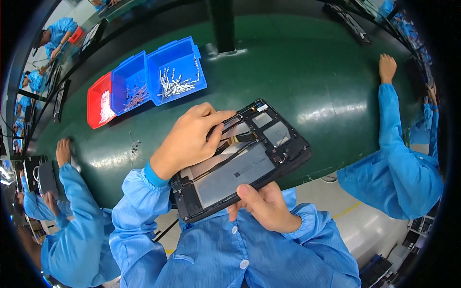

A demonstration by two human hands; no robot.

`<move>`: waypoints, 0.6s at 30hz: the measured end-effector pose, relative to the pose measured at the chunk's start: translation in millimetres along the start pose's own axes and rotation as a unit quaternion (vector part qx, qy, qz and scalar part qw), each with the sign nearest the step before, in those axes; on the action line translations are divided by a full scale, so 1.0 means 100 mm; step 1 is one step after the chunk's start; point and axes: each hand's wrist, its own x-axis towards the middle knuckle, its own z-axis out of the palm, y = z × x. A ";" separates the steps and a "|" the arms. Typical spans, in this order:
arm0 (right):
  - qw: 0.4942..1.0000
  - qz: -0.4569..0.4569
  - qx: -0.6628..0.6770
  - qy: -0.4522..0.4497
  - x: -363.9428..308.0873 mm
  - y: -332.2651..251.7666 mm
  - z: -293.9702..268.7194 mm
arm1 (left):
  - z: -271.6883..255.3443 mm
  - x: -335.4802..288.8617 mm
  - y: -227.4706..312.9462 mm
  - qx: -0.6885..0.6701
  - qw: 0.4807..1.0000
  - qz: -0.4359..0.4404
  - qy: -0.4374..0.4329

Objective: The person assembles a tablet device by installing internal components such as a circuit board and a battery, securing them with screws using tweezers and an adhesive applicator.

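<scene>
An opened tablet-like device [235, 175] is held tilted above the near edge of the bench. Its black frame shows a large silver-grey battery, dark cables, a gold-coloured ribbon and small boards. My right hand [266, 206] grips the near long edge, thumb on top and fingers underneath. My left hand [194, 137] reaches over the device's far left side with curled fingers. Its index fingertip touches the far edge, and the thumb bends in close by. Whatever lies under those fingertips is hidden.
On the green bench [269, 62] stand a red bin [91, 108] and two blue bins [199, 65] with small parts. Thin wires with small dark parts [135, 146] lie left of my hand. Co-workers' arms [390, 115] rest at both sides. A dark post [221, 26] rises behind.
</scene>
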 end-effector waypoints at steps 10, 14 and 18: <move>0.886 -0.133 -0.303 0.325 0.07 -0.79 -1.08 | 0.03 -0.49 -0.11 -0.126 0.982 -0.100 0.097; 0.835 -0.156 -0.413 0.329 -0.09 -0.87 -1.17 | -0.08 -1.04 -0.31 0.005 0.964 -0.117 0.239; 0.731 -0.160 -0.613 0.256 -0.21 -0.74 -0.67 | -0.36 -1.46 -0.50 0.177 0.909 -0.213 0.311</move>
